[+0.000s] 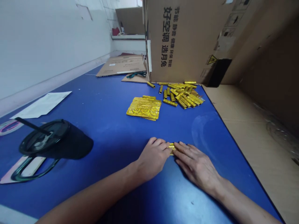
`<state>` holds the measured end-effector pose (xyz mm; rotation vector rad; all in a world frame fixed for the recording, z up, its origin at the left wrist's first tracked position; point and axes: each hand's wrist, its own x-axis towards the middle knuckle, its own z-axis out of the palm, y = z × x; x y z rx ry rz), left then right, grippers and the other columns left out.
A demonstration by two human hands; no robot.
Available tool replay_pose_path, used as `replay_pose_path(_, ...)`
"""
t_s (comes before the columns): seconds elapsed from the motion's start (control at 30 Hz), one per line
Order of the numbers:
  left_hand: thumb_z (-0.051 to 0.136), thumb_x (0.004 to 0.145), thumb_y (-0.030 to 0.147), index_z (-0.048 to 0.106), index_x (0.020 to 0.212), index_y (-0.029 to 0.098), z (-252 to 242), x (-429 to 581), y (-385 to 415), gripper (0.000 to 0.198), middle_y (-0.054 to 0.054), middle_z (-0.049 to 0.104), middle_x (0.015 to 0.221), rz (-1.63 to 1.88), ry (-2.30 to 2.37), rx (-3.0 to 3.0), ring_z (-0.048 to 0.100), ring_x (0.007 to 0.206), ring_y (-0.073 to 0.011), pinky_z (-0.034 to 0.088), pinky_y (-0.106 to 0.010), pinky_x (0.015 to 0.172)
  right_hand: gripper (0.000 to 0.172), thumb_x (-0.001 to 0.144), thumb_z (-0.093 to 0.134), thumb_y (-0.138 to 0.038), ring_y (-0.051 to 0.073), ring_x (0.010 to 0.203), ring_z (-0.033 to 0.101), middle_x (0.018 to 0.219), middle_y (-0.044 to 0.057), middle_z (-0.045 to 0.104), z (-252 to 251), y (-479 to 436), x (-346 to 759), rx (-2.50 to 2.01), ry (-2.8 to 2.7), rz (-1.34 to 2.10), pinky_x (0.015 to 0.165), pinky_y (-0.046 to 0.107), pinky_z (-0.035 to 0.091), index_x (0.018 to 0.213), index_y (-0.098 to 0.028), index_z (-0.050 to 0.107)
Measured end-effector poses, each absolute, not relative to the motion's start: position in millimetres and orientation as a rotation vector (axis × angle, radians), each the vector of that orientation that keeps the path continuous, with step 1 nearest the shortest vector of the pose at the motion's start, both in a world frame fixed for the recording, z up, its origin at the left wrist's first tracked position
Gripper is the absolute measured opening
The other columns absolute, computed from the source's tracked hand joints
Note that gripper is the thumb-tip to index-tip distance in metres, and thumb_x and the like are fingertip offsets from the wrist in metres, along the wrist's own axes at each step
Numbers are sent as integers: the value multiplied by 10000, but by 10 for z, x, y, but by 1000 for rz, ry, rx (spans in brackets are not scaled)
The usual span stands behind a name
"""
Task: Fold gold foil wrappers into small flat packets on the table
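Observation:
A small piece of gold foil paper (172, 148) lies on the blue table between my two hands, mostly covered by them. My left hand (155, 155) has its fingers curled together over the paper's left end. From the right, my right hand (195, 161) lies over the other end, its fingers stretched out nearly flat. Farther back is a stack of flat gold foil sheets (143, 108), with one rolled tube at its rear edge. Behind and to its right, several rolled gold tubes (183, 93) are heaped loosely.
On the blue table (105, 102), a black tumbler (74, 141) with straw and handle stands at left. A white packet (44, 105) lies behind it. Flat cardboard (125, 64) is at the back. A large carton (191, 40) rises behind the tubes.

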<state>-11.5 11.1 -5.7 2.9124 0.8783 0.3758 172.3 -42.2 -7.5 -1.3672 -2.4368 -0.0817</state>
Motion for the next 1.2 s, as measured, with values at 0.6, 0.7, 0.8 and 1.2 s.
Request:
replay_pose_path(0.6,363,791,576,318,1268,36,-33,-161,-157,722,-165,297,1342,80,916,3050,172,1266,-269,134,-483,997,684,827,340,-509,261,1254,216,1363,133,277,-110,-568,1770,-1424,-2692,-3,977,541,215,1356,-136,120)
replay_pose_path(0.7,328,787,604,338,1263,51,-42,-151,-151,729,-161,299,1342,71,935,3039,192,1261,-271,151,-478,994,685,826,332,-517,265,1258,207,1367,135,272,-104,-575,1756,-1438,-2689,-60,970,545,221,1353,-126,138)
replay_pose_path(0.8,312,782,621,348,1263,71,-42,-141,-152,732,-153,302,1342,67,983,3015,215,1251,-277,164,-499,983,688,817,329,-536,278,1258,203,1370,137,267,-106,-576,1743,-1447,-2674,-144,950,556,239,1345,-121,182)
replay_pose_path(1.2,332,773,626,338,1275,79,-4,-126,-151,742,-153,296,1346,6,994,2965,223,1242,-285,170,-495,979,680,786,342,-586,313,1195,319,1325,139,367,-121,-586,1715,-1468,-2644,-365,904,527,294,1268,-107,376)
